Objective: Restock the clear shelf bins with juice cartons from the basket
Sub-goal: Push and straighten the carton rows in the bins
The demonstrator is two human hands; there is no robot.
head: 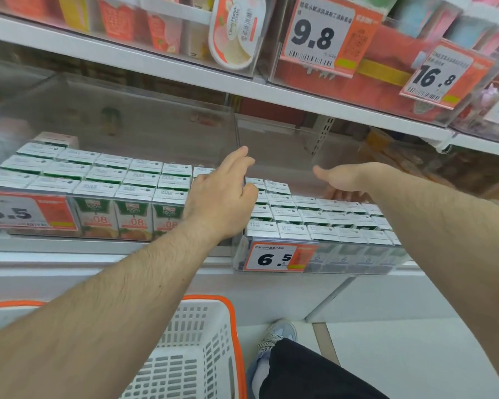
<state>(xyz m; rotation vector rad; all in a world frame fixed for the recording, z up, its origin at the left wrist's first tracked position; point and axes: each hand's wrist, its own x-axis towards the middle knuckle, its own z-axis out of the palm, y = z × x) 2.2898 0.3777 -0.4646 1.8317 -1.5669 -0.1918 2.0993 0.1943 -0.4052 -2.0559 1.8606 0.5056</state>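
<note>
Two clear shelf bins stand side by side on the middle shelf. The left bin (41, 243) holds rows of white-topped juice cartons (133, 194) with green and orange fronts. The right bin (357, 267) is packed with similar cartons (323, 223). My left hand (222, 197) rests over the divide between the bins, fingers curled on the wall's top edge and the carton tops. My right hand (343, 180) reaches into the back of the right bin, palm open, fingertips touching the rear cartons. The white basket with an orange rim (208, 355) sits below, and no cartons show in the part I see.
An upper shelf (185, 73) overhangs close above the bins, loaded with ice-cream tubs and price tags reading 9.8 and 16.8. Price labels of 6.5 hang on both bin fronts. My shoe (280, 332) and dark trouser leg are on the pale floor beside the basket.
</note>
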